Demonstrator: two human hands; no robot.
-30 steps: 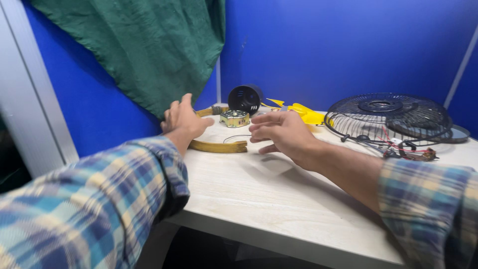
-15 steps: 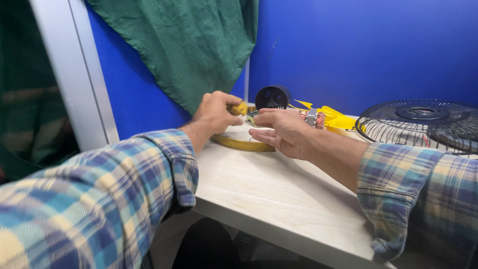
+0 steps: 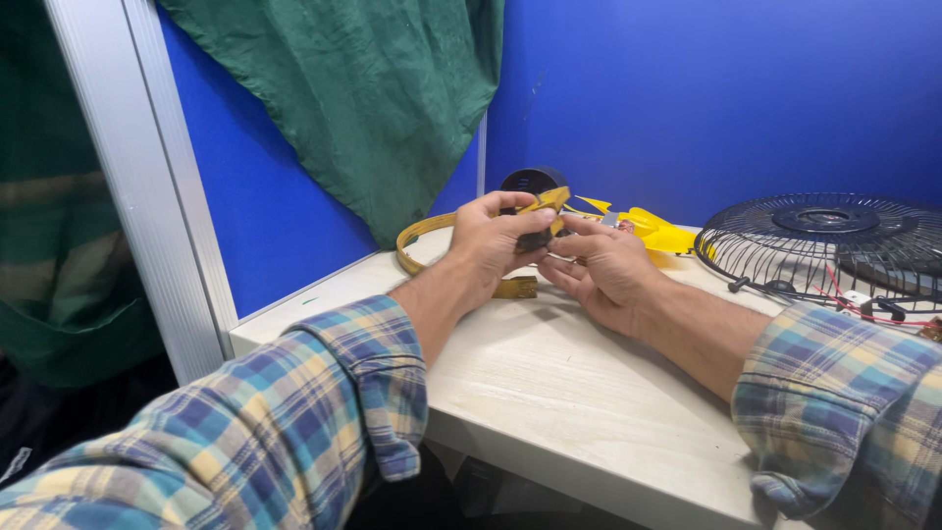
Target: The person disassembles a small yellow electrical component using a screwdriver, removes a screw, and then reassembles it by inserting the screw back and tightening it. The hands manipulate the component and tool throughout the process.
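Both hands up off the wooden tabletop (image 3: 549, 393), working the same part. Left hand (image 3: 496, 240) fingers curled, pinching a yellow ring band (image 3: 422, 236) w/ a small dark piece at its open end; band loops back toward the blue partition (image 3: 687, 88), its other end lying on the table by the left wrist. Right hand (image 3: 599, 270) cupped underneath, fingertips bent onto the same dark piece/band end; whether it's a firm grip or just support, can't tell, left-hand fingers cover the contact. Risks imo: band looks springy, so if either pinch slackens the free end could snap out and flick the small part off toward the table edge. Hands are held above the surface, not braced, so a slip = drop. Black wire fan guard (image 3: 824, 245) sits just right of the right forearm w/ red wires (image 3: 854, 299) trailing beside the sleeve; elbow swing could snag them. Yellow fan blade (image 3: 657, 231) and black round motor housing (image 3: 530, 182) lie close behind the hands, easy to knock. Green cloth (image 3: 373, 98) hangs clear above.
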